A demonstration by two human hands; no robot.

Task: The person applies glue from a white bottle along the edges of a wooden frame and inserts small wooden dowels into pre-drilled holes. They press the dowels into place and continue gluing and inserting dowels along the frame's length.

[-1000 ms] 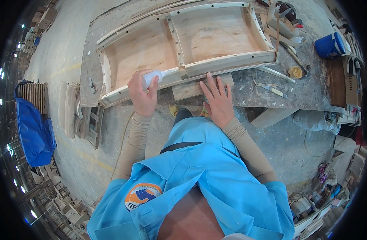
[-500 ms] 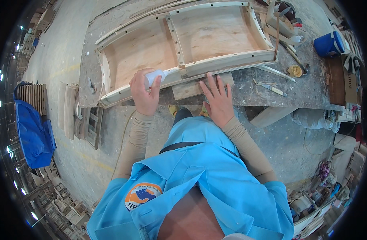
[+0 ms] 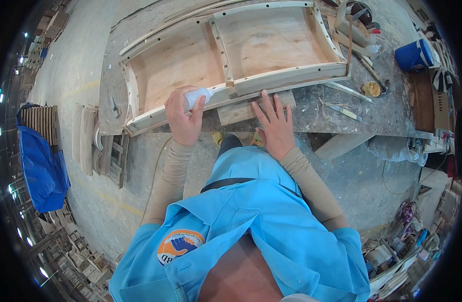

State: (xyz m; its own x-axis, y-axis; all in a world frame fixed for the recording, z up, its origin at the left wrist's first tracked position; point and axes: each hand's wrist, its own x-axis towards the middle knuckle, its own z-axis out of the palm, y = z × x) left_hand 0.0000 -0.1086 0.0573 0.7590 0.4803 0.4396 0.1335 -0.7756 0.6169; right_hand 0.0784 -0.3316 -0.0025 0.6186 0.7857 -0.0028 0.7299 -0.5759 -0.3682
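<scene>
White bottle (image 3: 199, 96) has edged toward three o'clock. Our left hand (image 3: 184, 118) clamps it at eight o'clock on the wooden frame (image 3: 291, 79); right hand (image 3: 277, 123) spread, five o'clock. Likely light, squeezable; grip mid-body.

The bottle (image 3: 198, 94) looks smooth plastic, the frame (image 3: 286, 75) matt wood.

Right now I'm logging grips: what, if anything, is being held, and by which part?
The left hand grips a white bottle around its body; the right hand, spread open, holds nothing.
</scene>
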